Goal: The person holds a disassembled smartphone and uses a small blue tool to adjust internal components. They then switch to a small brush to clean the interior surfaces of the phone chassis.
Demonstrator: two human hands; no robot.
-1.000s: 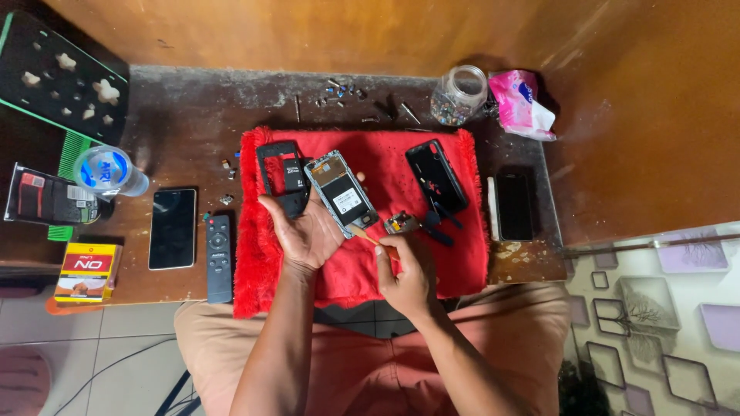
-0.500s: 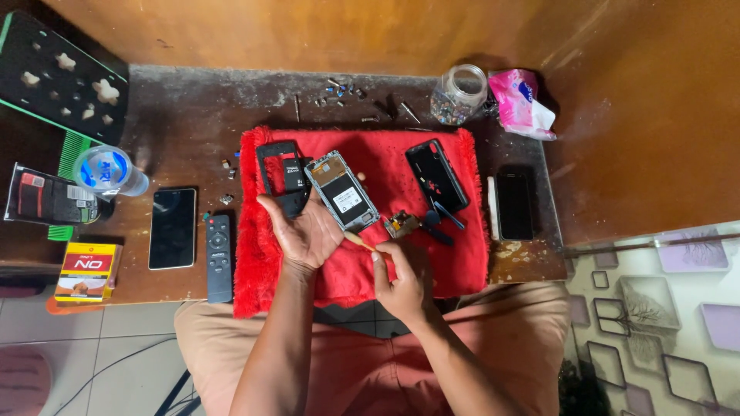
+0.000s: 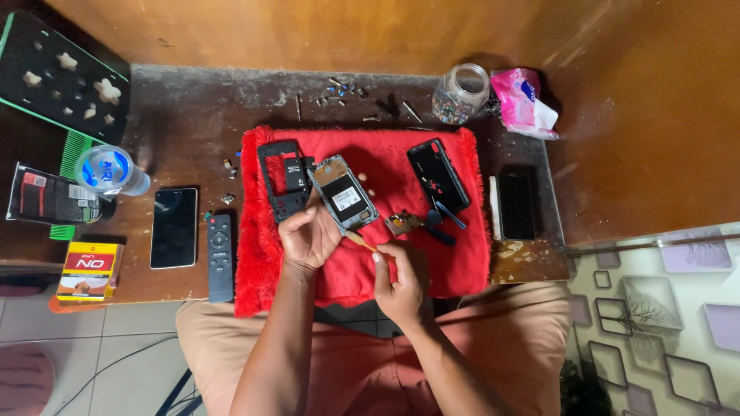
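Observation:
My left hand (image 3: 307, 235) grips the lower end of an opened phone body (image 3: 344, 191), its inner side with a battery facing up, tilted over the red fluffy mat (image 3: 447, 254). A thin wooden-handled tool (image 3: 361, 241) is pinched in my right hand (image 3: 399, 279), its tip touching the phone's bottom edge. A black phone frame (image 3: 282, 179) lies just left of the held phone. Right of it lie a black phone back (image 3: 438, 174) and a small circuit part (image 3: 402, 223) with dark picks beside it.
On the dark wooden table: a black phone (image 3: 173, 227), a remote (image 3: 220, 256), a water bottle (image 3: 108, 171), a yellow-red box (image 3: 89, 270), a glass jar of small parts (image 3: 459, 94), a pink packet (image 3: 523, 100), another phone (image 3: 516, 205), loose screws (image 3: 343, 91).
My right hand has brought the thin tool leftward, from beside the small circuit part to the phone's bottom edge. My left hand keeps holding the phone, shifted slightly.

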